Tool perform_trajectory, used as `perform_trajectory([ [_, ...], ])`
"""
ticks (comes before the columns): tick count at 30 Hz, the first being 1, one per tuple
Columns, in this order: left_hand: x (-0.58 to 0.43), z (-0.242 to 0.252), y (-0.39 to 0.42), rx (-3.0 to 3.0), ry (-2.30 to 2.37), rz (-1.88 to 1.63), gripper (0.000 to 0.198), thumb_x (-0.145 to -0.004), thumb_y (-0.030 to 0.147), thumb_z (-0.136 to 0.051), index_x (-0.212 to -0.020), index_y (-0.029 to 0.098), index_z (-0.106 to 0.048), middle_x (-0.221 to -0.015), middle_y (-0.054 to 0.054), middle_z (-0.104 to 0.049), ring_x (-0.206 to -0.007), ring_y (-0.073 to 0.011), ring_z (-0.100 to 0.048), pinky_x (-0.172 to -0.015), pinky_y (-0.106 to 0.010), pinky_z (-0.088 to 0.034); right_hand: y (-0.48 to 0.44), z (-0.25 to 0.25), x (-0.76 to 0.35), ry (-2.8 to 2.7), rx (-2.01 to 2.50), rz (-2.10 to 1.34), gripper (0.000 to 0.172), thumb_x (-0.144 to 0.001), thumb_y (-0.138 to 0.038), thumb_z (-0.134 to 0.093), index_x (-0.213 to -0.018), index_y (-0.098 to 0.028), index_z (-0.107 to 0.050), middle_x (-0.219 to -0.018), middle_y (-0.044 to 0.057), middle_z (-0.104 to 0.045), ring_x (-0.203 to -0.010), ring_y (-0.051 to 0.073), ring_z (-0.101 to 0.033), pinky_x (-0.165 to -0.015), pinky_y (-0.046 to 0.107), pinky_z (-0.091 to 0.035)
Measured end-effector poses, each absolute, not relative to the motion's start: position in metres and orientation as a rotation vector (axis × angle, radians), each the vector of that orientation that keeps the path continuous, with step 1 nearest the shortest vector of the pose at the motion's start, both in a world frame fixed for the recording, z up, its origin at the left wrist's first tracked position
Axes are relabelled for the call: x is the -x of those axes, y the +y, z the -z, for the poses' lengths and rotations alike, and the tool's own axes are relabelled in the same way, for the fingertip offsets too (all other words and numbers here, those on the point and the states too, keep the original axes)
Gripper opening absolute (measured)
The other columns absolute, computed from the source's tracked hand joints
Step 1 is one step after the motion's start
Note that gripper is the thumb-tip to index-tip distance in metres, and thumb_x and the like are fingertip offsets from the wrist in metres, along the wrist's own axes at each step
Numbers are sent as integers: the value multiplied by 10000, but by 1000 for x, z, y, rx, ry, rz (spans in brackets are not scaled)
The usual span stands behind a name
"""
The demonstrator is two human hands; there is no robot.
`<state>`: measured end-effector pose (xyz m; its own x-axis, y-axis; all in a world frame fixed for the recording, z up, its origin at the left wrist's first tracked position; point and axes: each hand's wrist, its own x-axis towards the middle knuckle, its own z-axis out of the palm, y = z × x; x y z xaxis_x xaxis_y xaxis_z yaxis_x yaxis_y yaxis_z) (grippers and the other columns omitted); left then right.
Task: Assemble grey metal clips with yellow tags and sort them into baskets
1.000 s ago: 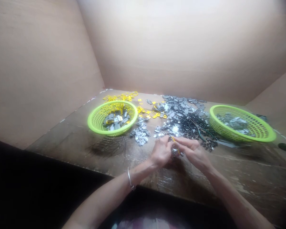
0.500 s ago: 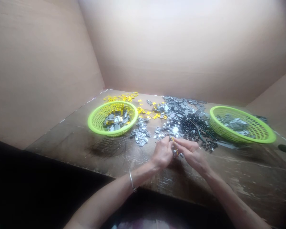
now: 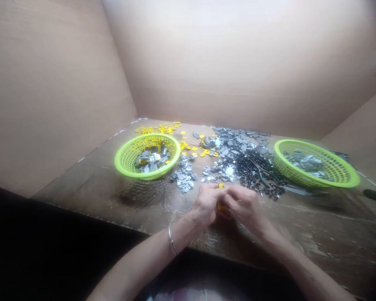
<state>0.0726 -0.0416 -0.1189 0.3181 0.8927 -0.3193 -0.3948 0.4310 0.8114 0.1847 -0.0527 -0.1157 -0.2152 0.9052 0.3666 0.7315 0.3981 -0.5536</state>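
My left hand and my right hand meet over the front part of the table. Between them is a small yellow piece, mostly covered by fingers. Both hands are closed on it, with the fingertips pressed together. Just beyond my hands lie loose silver pieces and a heap of small black parts. Flat grey pieces lie beyond my left hand.
A green basket with grey and yellow pieces stands at the left, another green basket with grey pieces at the right. Yellow pieces lie at the back left. A dark object is at the far right.
My right hand has turned and closed in against my left, covering more of the yellow piece. The silver bits seen below the fingers are now hidden.
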Motion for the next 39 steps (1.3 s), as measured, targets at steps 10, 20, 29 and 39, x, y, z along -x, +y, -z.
perform_trajectory([
  [10, -53, 120, -31, -888, 1056, -1038, 89, -615, 221, -449, -594, 135, -443, -442, 14, -482, -279, -59, -376, -250, -153, -183, -10, 109, -256, -2056, 1879, 124, 322, -750, -315, -407, -1008, -138, -481, -925, 102, -550, -846, 200, -475, -690, 300, -372],
  [20, -38, 120, -34, -968, 981, -974, 139, -622, 262, -463, -593, 137, -410, -436, 26, -477, -262, -44, -360, -242, -141, -180, 31, 136, -320, -2081, 2447, 163, 227, -676, -203, -397, -787, -162, -590, -815, 111, -578, -781, 231, -524, -559, 271, -342],
  [29, -35, 121, -34, -1041, 865, -948, 148, -643, 265, -448, -656, 119, -464, -486, -3, -523, -295, -54, -392, -266, -158, -194, 44, 127, -322, -1978, 2306, -287, 281, -643, -377, -465, -757, -178, -627, -774, 80, -619, -711, 193, -557, -531, 238, -354],
  [39, -38, 115, -33, -1003, 920, -910, 142, -632, 266, -469, -640, 131, -425, -437, 21, -488, -277, -55, -381, -255, -150, -202, 47, 134, -314, -1609, 2142, -544, 76, -510, -153, -507, -443, -139, -542, -500, 69, -553, -568, 177, -538, -513, 255, -357],
])
